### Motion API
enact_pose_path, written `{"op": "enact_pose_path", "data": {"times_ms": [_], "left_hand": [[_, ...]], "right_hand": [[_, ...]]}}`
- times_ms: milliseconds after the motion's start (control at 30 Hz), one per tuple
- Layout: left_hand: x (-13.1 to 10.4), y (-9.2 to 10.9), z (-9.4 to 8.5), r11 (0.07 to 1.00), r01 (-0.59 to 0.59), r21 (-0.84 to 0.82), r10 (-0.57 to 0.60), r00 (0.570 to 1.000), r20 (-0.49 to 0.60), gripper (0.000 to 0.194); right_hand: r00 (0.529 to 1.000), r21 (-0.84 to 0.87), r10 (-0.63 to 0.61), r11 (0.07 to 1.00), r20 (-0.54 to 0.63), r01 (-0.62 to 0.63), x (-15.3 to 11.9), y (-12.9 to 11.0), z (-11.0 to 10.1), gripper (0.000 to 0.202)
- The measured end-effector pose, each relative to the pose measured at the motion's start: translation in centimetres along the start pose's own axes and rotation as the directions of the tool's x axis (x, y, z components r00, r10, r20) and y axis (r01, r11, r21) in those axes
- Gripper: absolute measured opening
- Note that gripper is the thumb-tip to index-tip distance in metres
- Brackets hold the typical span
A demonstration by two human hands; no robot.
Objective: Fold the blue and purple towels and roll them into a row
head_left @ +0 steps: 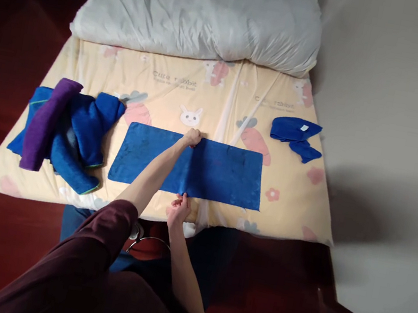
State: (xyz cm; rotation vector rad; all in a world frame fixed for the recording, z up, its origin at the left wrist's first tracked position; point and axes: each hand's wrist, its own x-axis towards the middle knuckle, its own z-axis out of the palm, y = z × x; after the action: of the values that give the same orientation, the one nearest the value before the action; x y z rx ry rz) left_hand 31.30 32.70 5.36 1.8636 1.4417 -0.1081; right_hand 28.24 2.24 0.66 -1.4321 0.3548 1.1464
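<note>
A blue cloth lies flat as a long rectangle on the bed, with a raised crease across its middle. At the far edge of that crease my left hand is closed, pinching the cloth. My right hand pinches the near edge at the same crease, its fingers closed and turned upward. Both hands are in line, one beyond the other.
The bed cover has rabbit and carrot prints. Blue cloths and a rolled purple cloth are heaped at left. A crumpled blue cloth lies at right. Behind is a white quilt; a wall stands right.
</note>
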Motion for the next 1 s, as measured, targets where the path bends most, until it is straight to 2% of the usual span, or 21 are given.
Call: {"op": "enact_pose_path", "data": {"times_ms": [133,300,433,533,633,700,767,867,1000], "left_hand": [[0.3,-0.3,0.0,1.0,-0.008,-0.005,0.008,0.999,-0.048,0.044],[0.5,-1.1,0.0,1.0,-0.006,0.007,0.007,1.0,-0.023,0.043],[0.1,-0.9,-0.6,0.998,-0.046,0.045,0.05,0.995,-0.088,0.041],[-1.3,-0.1,-1.8,0.996,-0.077,0.038,0.083,0.978,-0.189,0.039],[-3.7,1.0,-3.9,0.99,-0.14,0.021,0.141,0.955,-0.261,0.038],[-5.8,1.9,-5.8,0.982,-0.187,0.003,0.18,0.941,-0.288,0.038],[-8.3,2.7,-8.1,0.975,-0.22,-0.026,0.198,0.917,-0.346,0.039],[-13.0,3.5,-12.0,0.946,-0.291,-0.142,0.197,0.864,-0.463,0.044],[-20.7,3.9,-17.3,0.791,-0.452,-0.412,0.181,0.816,-0.548,0.045]], "right_hand": [[1.0,0.044,0.004,0.999,-0.029,-0.003,0.2,0.3,0.1,0.023],[0.994,0.026,0.021,0.999,0.104,-0.024,0.4,0.3,-0.5,0.033],[0.997,0.015,0.017,1.0,0.071,-0.018,0.2,0.4,-0.6,0.032],[0.995,0.006,-0.038,0.999,0.088,0.038,-0.4,0.4,-0.5,0.032],[0.986,-0.034,-0.096,0.994,0.139,0.102,-1.6,-0.2,-1.0,0.037],[0.966,-0.073,-0.205,0.973,0.159,0.218,-2.7,-1.6,-1.6,0.043],[0.898,-0.121,-0.391,0.9,0.203,0.419,-4.1,-4.0,-2.4,0.048],[0.712,-0.154,-0.635,0.704,0.301,0.693,-7.0,-9.3,-3.4,0.054],[0.49,-0.113,-0.786,0.486,0.377,0.866,-11.5,-18.2,-3.3,0.057]]}}
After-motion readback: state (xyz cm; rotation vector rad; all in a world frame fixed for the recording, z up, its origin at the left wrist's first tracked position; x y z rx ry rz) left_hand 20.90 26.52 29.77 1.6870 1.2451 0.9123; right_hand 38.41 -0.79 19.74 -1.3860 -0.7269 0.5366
